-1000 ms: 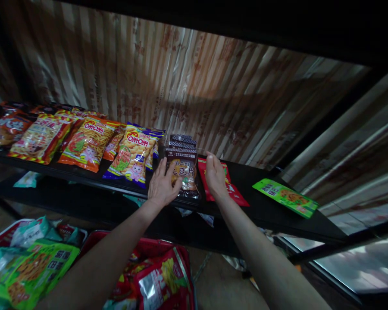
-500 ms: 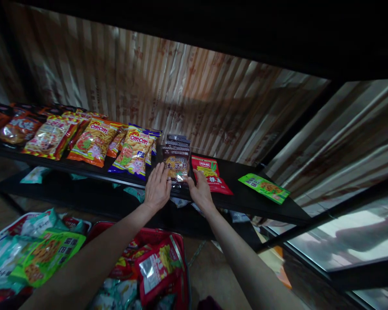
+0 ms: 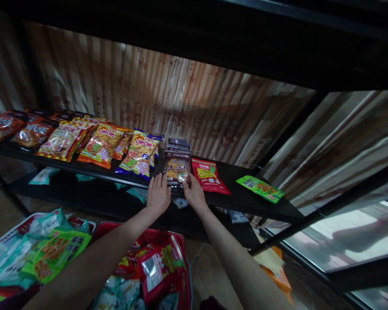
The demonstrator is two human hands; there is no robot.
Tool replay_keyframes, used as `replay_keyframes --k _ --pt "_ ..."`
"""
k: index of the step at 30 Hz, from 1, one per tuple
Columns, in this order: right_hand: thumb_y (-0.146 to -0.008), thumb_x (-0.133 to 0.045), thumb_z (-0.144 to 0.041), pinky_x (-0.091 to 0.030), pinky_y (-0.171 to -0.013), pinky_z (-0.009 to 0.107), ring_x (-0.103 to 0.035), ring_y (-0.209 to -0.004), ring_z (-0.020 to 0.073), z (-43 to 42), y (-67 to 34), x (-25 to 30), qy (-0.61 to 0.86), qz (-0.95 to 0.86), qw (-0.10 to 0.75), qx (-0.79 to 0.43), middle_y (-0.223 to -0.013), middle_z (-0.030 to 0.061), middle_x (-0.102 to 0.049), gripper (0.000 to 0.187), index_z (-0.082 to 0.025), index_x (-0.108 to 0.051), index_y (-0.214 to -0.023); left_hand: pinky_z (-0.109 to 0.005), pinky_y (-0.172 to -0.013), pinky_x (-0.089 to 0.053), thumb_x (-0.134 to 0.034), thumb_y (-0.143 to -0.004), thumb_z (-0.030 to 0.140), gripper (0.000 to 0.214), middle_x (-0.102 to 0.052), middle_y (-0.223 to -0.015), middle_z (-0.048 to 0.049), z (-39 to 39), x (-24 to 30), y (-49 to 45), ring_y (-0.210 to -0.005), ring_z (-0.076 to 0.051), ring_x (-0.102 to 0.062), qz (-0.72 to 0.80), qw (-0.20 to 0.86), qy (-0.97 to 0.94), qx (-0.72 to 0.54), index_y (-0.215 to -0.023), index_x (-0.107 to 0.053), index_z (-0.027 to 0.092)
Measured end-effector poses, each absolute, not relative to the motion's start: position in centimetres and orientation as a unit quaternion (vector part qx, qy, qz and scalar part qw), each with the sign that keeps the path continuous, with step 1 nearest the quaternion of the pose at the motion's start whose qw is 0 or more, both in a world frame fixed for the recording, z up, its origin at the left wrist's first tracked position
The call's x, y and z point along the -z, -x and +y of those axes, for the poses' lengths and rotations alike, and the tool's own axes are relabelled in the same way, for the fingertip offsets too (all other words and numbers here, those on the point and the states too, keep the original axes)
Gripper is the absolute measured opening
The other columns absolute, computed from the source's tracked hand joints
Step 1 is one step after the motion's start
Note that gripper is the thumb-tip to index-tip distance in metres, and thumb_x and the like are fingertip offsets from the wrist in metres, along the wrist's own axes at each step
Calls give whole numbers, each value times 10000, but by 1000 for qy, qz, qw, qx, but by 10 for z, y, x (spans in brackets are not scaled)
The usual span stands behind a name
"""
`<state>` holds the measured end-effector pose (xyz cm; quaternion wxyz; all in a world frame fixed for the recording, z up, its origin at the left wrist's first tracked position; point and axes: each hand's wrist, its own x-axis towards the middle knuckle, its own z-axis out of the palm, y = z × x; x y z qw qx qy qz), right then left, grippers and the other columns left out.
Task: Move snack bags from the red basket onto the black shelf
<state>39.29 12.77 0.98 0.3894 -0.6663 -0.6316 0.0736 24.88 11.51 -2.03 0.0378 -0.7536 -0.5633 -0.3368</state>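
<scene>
A brown bag of potato chips [image 3: 177,167] leans with others behind it on the black shelf. My left hand [image 3: 158,193] lies at its lower left corner, fingers stretched out flat. With its thumb over the lower right corner of the bag, my right hand [image 3: 194,191] grips that edge; some of its fingertips are hidden. Just right of this hand lies a red snack bag [image 3: 208,175]. On the left, the closest neighbour is a blue and yellow snack bag [image 3: 138,154].
Orange snack bags [image 3: 100,144] and others line the shelf [image 3: 228,202] to the left. A green packet [image 3: 261,188] lies near its right end. Below stand a red basket [image 3: 186,258] and another basket [image 3: 6,232], both filled with snack bags. A dark upper shelf hangs overhead.
My right hand has shifted left, away from the red bag, onto the potato chips' lower right corner. My left hand has slid slightly lower along the bag. The camera view has shifted a little.
</scene>
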Motion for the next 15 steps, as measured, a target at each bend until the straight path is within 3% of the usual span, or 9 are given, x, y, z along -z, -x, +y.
replay_keyframes --k 4,15 --pt "-795 -480 -240 -422 -999 439 -576 -1124 261 126 -390 -7 665 -636 383 -80 -1175 123 -637 498 -155 -501 -1285 -479 -1086 -315 -379 -849 130 480 -478 -1369 -214 126 21 -247 -1300 -259 -425 -560 27 750 351 -1319 -441 58" --pt "-793 -457 -212 -387 -1048 431 -527 -1196 258 122 -393 7 641 -654 399 -49 -1281 145 -572 522 -117 -471 -1306 -410 -1069 -378 -355 -859 88 470 -449 -1410 -159 145 23 -242 -1299 -222 -429 -526 -19 759 384 -1317 -457 123"
